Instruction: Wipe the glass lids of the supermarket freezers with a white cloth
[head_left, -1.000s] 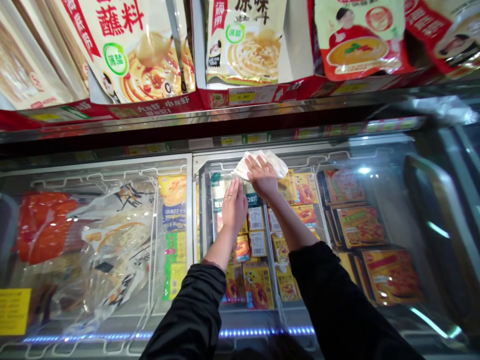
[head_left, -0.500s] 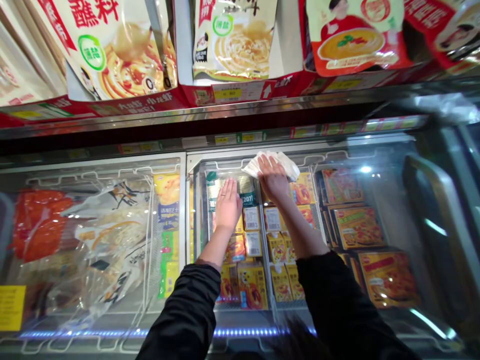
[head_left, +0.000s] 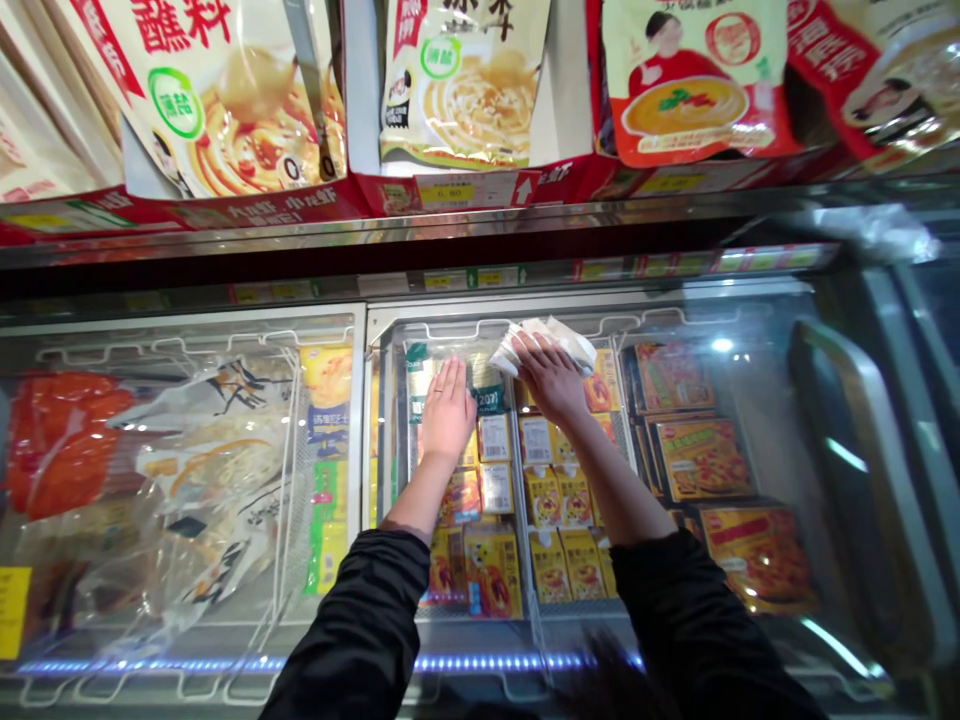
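Observation:
My left hand point(head_left: 448, 412) lies flat on the glass lid point(head_left: 709, 570) of a chest freezer, fingers stretched out and holding nothing. To its right, near the lid's far edge, my right hand point(head_left: 556, 380) presses down on a crumpled white cloth point(head_left: 574, 345). The cloth spreads out beyond my fingertips, and part of it is hidden under the palm. Beneath the glass, under both hands, are yellow food boxes point(head_left: 491, 570) and a pack with a green label point(head_left: 489, 399).
Above the freezer's far side runs a metal-edged shelf point(head_left: 300, 228) with sauce packets point(head_left: 465, 95) in red cartons. A dark lid handle point(head_left: 862, 480) stands at the right. Left of the lid's frame point(head_left: 361, 400), bagged frozen food point(head_left: 67, 440) shows through glass.
My right hand has slid slightly right and nearer to me with the cloth. The left hand keeps its place on the glass. The whole view has shifted a little.

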